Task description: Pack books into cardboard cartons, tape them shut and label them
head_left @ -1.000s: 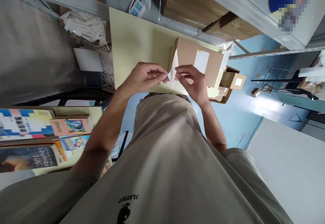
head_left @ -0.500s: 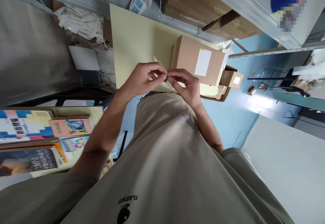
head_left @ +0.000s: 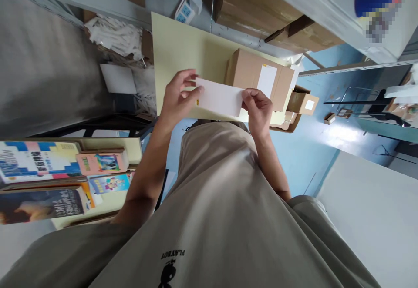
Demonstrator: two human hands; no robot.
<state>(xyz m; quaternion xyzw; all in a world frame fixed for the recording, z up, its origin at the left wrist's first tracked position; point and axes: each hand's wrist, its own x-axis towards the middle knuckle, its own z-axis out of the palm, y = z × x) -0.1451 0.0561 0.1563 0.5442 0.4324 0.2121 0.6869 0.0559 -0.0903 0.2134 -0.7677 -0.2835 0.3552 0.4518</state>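
Stretched between my hands is a blank-faced white label point(head_left: 220, 97) with a small yellow mark at its lower left corner. My left hand point(head_left: 180, 98) pinches the label's left end between thumb and fingers, the other fingers slightly curled. At the right end, my right hand point(head_left: 259, 108) grips the edge with thumb and bent fingers. Just beyond the label lies a closed cardboard box point(head_left: 250, 68) on the pale yellow table point(head_left: 178, 46). A similar white label point(head_left: 267, 80) with a yellow corner mark is stuck on the box.
A white power strip point(head_left: 187, 9) lies behind the table. Large cartons point(head_left: 251, 11) stand under a metal shelf point(head_left: 323, 9). Books point(head_left: 42, 162) fill a shelf at left. Right of the table is an open carton point(head_left: 295, 120) with a smaller box point(head_left: 302, 101).
My hands have moved apart from a close pinch, and the label now shows its flat white face between them. The view has shifted slightly.
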